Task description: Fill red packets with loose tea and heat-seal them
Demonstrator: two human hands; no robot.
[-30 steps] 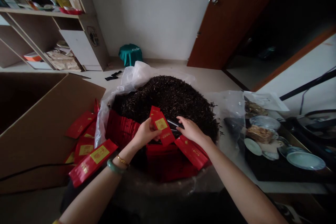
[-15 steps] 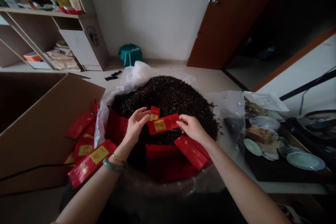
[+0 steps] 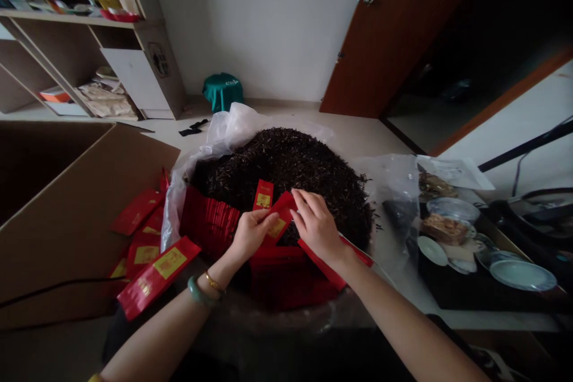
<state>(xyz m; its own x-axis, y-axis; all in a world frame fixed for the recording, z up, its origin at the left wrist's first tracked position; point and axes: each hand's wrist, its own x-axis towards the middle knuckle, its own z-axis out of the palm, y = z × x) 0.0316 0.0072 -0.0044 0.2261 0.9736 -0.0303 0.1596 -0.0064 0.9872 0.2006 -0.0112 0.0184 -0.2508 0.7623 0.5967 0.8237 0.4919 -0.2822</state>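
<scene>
Between my two hands is a red tea packet (image 3: 278,225) with a gold label, tilted over the heap of dark, loose tea leaves (image 3: 308,158). My left hand (image 3: 251,231), closed, pinches its left edge. My right hand (image 3: 316,224) is bent round the upper right end, fingertips on the edge. Another red packet (image 3: 264,192) stands in the leaves just behind. Rows of red packets (image 3: 208,218) lie to the left, and more red packets (image 3: 290,280) lie stacked in front of me. One packet (image 3: 331,268) rests under my right wrist, partly hidden.
A clear plastic liner (image 3: 174,197) surrounds the heap. To the left, an open cardboard box (image 3: 111,185) has several red packets (image 3: 159,277) beside it. Bowls and lids (image 3: 521,274) sit on a dark tray at right. A teal-covered object (image 3: 222,92) stands by the wall.
My left hand has moved right and now pinches the packet. My right hand has shifted round its upper end, and the packet has turned from lying crosswise to a steeper tilt.
</scene>
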